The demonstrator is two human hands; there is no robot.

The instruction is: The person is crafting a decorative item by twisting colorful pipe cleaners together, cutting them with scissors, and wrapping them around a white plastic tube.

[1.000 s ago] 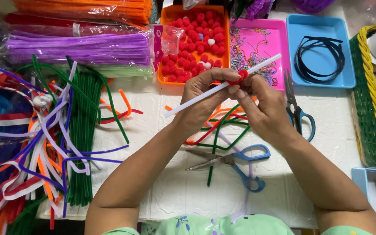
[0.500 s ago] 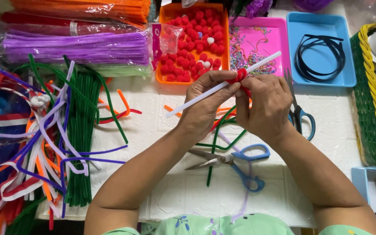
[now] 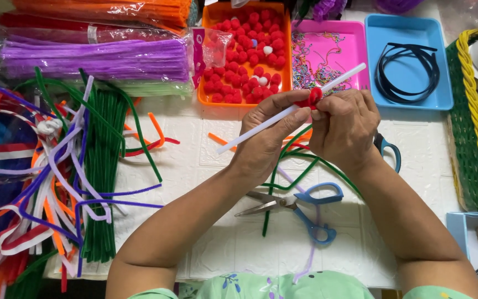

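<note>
My left hand [image 3: 266,138] and my right hand [image 3: 344,127] meet above the white mat. Both pinch a long white stick [image 3: 239,141] that slants from lower left to upper right. A red pipe cleaner [image 3: 312,97] is coiled around the stick between my fingertips. Under my hands lie green pipe cleaners [image 3: 291,177] and blue-handled scissors [image 3: 300,207], partly open.
An orange tray of red pompoms [image 3: 250,50], a pink tray of beads [image 3: 327,50] and a blue tray with black headbands [image 3: 408,66] line the back. Bundles of purple [image 3: 95,61] and orange pipe cleaners sit at the back left. A green and yellow basket [image 3: 471,127] stands right.
My hands have shifted slightly and turned the stick; the red coil sits more between my fingertips. Little else moved.
</note>
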